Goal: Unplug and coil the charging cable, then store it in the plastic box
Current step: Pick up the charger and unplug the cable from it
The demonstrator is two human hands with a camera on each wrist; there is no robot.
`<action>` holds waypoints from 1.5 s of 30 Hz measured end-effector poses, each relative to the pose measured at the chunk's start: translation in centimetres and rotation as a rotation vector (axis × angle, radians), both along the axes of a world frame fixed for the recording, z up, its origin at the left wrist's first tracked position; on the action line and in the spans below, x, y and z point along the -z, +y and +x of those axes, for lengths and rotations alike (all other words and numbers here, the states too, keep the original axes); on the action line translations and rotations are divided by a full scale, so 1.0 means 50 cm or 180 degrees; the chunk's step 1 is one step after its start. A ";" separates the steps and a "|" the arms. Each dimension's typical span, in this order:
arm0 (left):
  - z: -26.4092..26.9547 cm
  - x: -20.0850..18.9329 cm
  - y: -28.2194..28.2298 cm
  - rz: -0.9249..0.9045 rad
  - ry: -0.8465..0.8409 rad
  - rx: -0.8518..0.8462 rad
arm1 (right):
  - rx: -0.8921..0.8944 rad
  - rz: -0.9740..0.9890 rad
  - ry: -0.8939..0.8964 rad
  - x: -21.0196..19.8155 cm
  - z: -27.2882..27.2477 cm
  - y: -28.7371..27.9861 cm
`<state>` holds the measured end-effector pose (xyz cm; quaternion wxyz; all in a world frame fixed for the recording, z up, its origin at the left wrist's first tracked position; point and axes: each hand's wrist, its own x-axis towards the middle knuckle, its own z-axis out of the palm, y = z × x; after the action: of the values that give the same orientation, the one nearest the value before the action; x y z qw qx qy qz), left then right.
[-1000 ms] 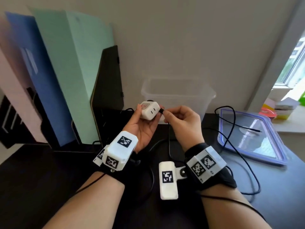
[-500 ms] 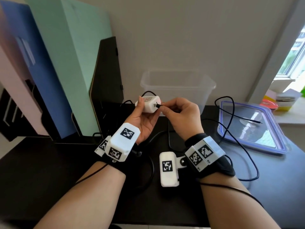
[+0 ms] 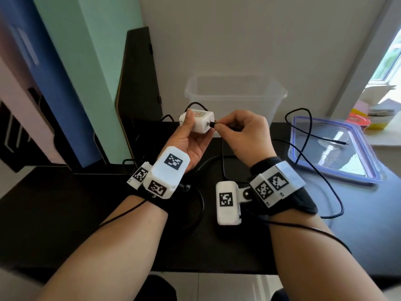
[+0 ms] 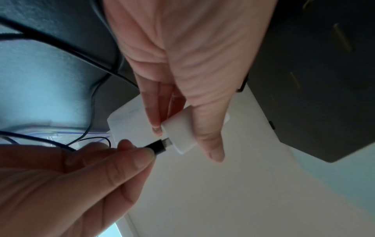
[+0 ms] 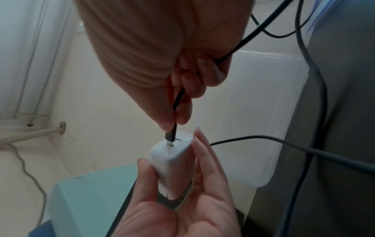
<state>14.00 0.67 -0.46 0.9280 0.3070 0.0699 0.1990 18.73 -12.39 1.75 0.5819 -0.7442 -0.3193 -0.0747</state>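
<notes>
Charging cable [image 3: 303,148], at its black plug [image 4: 157,146], sat pinched between the thumb and fingers [image 4: 140,162] of our right hand [image 3: 245,135], its metal tip showing at the port of the white charger block [image 3: 198,123]. Our left hand [image 3: 191,144] clasped that smooth, rounded block. We judged the unplugging step under way; next came a straight pull along the port, then coiling. Thin and limp, the cord looped over the desk [image 3: 65,213] toward 3 o'clock, across the blue-rimmed lid [image 3: 338,170]. A translucent plastic box [image 3: 236,94] stood open at 12 o'clock.
</notes>
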 end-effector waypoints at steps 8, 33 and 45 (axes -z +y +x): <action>-0.011 -0.009 -0.006 0.0313 0.0074 -0.0230 | -0.0012 -0.0055 -0.0064 -0.002 0.001 -0.007; -0.009 -0.011 -0.026 0.0377 -0.0006 -0.0065 | 0.0128 0.0343 0.0157 0.006 -0.008 0.006; -0.065 -0.122 -0.040 0.0387 -0.0435 0.0262 | -0.0106 -0.0346 -0.0064 -0.086 -0.048 -0.052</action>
<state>10.76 -1.35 5.66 0.9177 0.3511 -0.0185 0.1851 16.33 -14.99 6.04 0.5386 -0.7685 -0.3410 -0.0550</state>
